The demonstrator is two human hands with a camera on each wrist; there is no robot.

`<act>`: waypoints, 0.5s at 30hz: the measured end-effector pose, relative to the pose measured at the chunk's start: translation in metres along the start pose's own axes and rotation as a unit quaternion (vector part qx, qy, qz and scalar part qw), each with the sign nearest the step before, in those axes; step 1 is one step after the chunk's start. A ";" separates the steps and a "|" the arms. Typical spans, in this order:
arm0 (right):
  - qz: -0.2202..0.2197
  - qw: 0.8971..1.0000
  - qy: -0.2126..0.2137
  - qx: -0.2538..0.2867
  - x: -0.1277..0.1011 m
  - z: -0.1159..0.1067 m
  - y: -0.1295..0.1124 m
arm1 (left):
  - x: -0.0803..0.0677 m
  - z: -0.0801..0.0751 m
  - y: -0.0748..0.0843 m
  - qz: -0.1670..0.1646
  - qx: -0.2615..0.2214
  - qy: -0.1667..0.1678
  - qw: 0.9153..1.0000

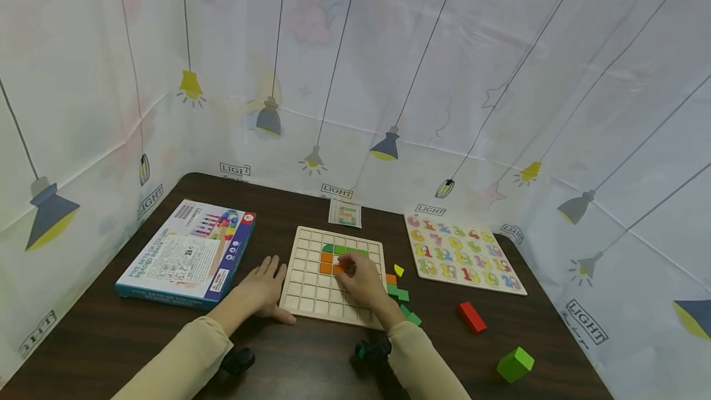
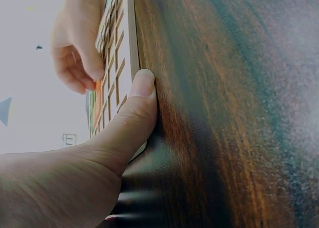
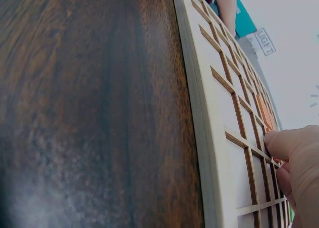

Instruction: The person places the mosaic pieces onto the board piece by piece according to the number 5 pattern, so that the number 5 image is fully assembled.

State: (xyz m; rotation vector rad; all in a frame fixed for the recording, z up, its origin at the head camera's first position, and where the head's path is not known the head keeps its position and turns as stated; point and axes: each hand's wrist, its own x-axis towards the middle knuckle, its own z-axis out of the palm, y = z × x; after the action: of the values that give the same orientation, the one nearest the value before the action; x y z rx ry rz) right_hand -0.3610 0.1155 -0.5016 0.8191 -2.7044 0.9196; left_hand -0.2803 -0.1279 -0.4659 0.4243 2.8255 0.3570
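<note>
A wooden grid board (image 1: pixel 311 289) lies on the dark table, with green pieces (image 1: pixel 347 250) in a row and orange pieces (image 1: pixel 326 262) in its cells. My right hand (image 1: pixel 362 279) is over the board, thumb and fingers pinching a small orange block (image 3: pixel 277 160) down at the cells; the fingers hide most of it. My left hand (image 1: pixel 262 289) lies at the board's left side with fingers spread. In the left wrist view its thumb (image 2: pixel 130 119) rests along the board's near edge.
Loose green pieces (image 1: pixel 410 315) and a yellow piece (image 1: pixel 399 270) lie right of the board. A pattern card (image 1: pixel 345 213) is behind it, a boxed toy (image 1: pixel 183 252) left, a number puzzle (image 1: pixel 463 252) right. A red block (image 1: pixel 472 317) and green block (image 1: pixel 515 364) sit front right.
</note>
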 end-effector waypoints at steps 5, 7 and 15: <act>0.000 1.000 0.011 0.004 -0.003 -0.003 0.004 | 0.002 0.000 0.000 -0.001 -0.002 -0.002 1.000; 0.004 1.000 0.021 0.008 -0.005 -0.005 0.006 | 0.001 0.000 0.000 -0.001 -0.001 -0.004 1.000; 0.000 0.998 0.066 0.009 -0.017 -0.021 0.021 | 0.000 -0.001 0.001 0.000 -0.011 -0.004 1.000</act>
State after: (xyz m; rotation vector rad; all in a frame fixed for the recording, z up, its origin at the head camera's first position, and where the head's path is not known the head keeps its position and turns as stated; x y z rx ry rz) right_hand -0.3586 0.1492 -0.5010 0.7353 -2.5862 0.9642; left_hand -0.2807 -0.1273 -0.4644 0.4199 2.8110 0.3850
